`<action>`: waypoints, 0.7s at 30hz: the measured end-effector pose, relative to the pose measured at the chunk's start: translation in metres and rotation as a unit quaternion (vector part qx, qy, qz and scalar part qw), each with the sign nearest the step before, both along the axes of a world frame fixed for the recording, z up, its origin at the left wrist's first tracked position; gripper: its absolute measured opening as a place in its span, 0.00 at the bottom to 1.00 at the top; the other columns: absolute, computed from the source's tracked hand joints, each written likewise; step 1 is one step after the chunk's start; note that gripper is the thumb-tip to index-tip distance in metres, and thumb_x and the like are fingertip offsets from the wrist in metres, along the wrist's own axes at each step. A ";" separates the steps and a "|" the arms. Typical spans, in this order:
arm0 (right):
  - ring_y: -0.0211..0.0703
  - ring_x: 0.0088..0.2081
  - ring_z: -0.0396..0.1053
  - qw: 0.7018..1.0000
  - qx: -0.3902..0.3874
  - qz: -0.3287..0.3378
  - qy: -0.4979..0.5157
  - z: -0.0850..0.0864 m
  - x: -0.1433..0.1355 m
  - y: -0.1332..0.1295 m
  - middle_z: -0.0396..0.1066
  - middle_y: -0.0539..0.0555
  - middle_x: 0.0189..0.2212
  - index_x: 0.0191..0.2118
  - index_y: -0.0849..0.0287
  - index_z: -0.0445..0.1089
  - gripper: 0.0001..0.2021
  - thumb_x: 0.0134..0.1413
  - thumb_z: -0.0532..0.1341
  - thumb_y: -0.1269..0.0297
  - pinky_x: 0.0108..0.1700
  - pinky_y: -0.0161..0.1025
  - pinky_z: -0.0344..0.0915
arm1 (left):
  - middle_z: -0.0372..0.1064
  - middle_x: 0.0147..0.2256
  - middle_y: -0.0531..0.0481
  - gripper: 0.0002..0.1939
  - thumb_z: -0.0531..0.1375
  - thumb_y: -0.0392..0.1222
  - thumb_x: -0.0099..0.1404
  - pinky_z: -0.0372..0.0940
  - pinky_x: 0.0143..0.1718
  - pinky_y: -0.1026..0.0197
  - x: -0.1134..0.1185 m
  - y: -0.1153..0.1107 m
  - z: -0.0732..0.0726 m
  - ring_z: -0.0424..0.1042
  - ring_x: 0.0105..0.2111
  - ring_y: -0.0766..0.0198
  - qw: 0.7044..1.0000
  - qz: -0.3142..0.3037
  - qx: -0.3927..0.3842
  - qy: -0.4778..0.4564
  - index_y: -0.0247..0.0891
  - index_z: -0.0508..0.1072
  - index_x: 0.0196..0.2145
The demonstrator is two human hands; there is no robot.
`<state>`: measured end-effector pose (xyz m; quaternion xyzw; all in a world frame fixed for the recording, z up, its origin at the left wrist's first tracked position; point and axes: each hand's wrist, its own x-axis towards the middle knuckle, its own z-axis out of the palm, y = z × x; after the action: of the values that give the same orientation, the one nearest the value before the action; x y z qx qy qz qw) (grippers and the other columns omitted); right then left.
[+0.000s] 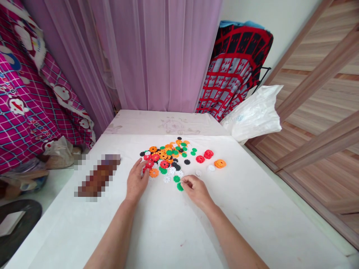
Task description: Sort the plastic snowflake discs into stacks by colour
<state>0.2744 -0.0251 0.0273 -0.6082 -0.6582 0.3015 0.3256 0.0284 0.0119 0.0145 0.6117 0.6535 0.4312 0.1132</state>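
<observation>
A loose pile of notched plastic discs in orange (163, 154), red (164, 164), black (176, 166), green (162, 170) and white (167, 179) lies in the middle of the white table. My left hand (137, 181) rests at the pile's left edge, fingers apart, the tips beside some red discs. On the near side of the pile, my right hand (195, 189) has its thumb and finger pinched at a green notched disc (180, 186). Another green disc (176, 179) lies just beyond it.
Right of the pile lie red discs (208, 154), orange discs (220, 163), white discs (211, 168) and a single black disc (187, 162). A blurred-out item (98, 177) lies on the left of the table (168, 231). A white plastic bag (254, 112) stands at the far right corner.
</observation>
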 end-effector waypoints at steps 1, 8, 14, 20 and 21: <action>0.36 0.27 0.67 1.000 0.004 0.000 -0.022 0.002 -0.001 -0.002 0.72 0.51 0.33 0.33 0.56 0.71 0.07 0.48 0.58 0.62 0.34 0.36 0.65 | 0.67 0.56 0.48 0.16 0.55 0.43 0.63 0.69 0.48 0.56 0.000 0.000 -0.001 0.68 0.54 0.56 1.000 0.000 0.000 0.001 0.45 0.74 0.47; 0.35 0.28 0.65 0.986 0.034 0.022 -0.164 0.005 -0.010 -0.009 0.69 0.50 0.35 0.35 0.56 0.68 0.07 0.46 0.60 0.67 0.37 0.35 0.62 | 0.66 0.57 0.46 0.16 0.55 0.42 0.63 0.70 0.46 0.56 0.000 0.000 0.001 0.68 0.54 0.55 1.000 -0.004 -0.016 0.003 0.43 0.73 0.48; 0.35 0.30 0.66 0.983 0.012 0.047 -0.174 0.011 -0.006 -0.006 0.68 0.49 0.34 0.32 0.56 0.70 0.04 0.47 0.60 0.69 0.38 0.33 0.61 | 0.65 0.58 0.46 0.16 0.55 0.42 0.63 0.70 0.47 0.55 0.000 -0.001 0.002 0.68 0.54 0.55 1.000 -0.005 -0.024 0.003 0.43 0.73 0.48; 0.39 0.39 0.68 0.959 0.026 0.054 -0.278 0.035 -0.010 0.011 0.68 0.51 0.42 0.41 0.51 0.73 0.10 0.52 0.60 0.61 0.40 0.34 0.61 | 0.65 0.58 0.46 0.17 0.55 0.42 0.63 0.70 0.46 0.55 0.000 0.000 0.001 0.68 0.54 0.55 1.000 -0.009 -0.018 0.010 0.43 0.73 0.49; 0.40 0.41 0.67 0.948 0.023 0.069 -0.311 0.040 -0.012 0.015 0.69 0.51 0.41 0.41 0.51 0.74 0.11 0.53 0.60 0.60 0.39 0.34 0.60 | 0.65 0.58 0.46 0.17 0.55 0.41 0.63 0.71 0.44 0.56 0.000 0.000 0.001 0.69 0.53 0.55 1.000 -0.009 -0.016 0.009 0.43 0.73 0.49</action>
<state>0.2619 -0.0102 0.0672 -0.6173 -0.7737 0.1036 0.0974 0.0283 0.0117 0.0157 0.6195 0.6556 0.4144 0.1213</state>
